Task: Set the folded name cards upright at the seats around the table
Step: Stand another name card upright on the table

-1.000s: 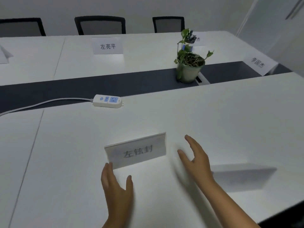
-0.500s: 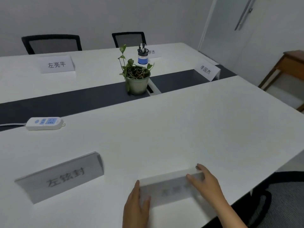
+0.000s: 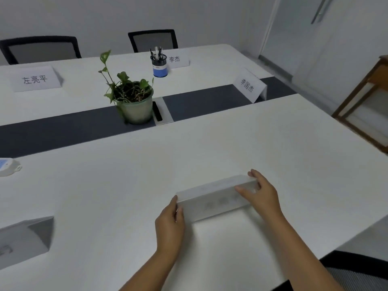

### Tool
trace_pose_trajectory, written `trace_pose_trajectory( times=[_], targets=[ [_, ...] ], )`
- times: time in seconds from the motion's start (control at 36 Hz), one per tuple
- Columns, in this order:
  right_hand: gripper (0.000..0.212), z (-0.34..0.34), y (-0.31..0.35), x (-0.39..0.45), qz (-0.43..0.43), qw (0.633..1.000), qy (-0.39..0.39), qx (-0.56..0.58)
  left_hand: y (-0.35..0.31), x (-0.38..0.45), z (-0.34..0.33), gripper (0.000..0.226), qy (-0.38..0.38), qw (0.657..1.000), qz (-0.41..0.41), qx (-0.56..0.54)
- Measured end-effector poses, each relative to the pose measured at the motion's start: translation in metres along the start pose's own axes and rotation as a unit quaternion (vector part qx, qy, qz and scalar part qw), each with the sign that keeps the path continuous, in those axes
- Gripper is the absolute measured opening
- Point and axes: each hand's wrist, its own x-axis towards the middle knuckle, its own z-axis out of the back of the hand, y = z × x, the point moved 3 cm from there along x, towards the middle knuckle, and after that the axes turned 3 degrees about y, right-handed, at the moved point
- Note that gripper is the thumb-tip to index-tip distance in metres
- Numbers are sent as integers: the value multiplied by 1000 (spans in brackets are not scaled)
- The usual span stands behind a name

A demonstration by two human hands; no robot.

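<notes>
A folded white name card stands like a tent on the white table near its front edge. My left hand grips the card's left end and my right hand grips its right end. Another standing name card is at the lower left, partly cut off by the frame. Three more cards stand farther off: one at the far left, one behind the pen cup and one at the table's right end.
A potted plant sits on the dark centre strip beside a cable slot. A pen cup stands behind it. A power strip lies at the left edge. Black chairs line the far side; a wooden stand is at right.
The view has swung right, from the first card to a second one. Both hands left the first card, took hold of the second card's ends and moved it forward, away from the front edge.
</notes>
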Motion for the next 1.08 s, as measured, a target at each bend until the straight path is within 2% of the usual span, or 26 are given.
trace_pose_trajectory(
  times=[0.22, 0.47, 0.58, 0.86, 1.08],
  targets=[
    [60, 35, -43, 49, -13, 998, -41, 37, -28, 31, -63, 36, 25, 999, -12, 16],
    [65, 38, -53, 80, -14, 996, -66, 58, -39, 50, -77, 35, 33, 999, 4, -9],
    [57, 34, -53, 99, -11, 997, -45, 66, -37, 60, -80, 38, 28, 999, 11, -16],
    [55, 27, -49, 139, 4, 991, 39, 126, -34, 70, -87, 41, 18, 1000, -9, -6],
    [55, 30, -54, 138, 13, 991, 27, 131, -38, 95, -86, 41, 29, 998, -33, 53]
  ],
)
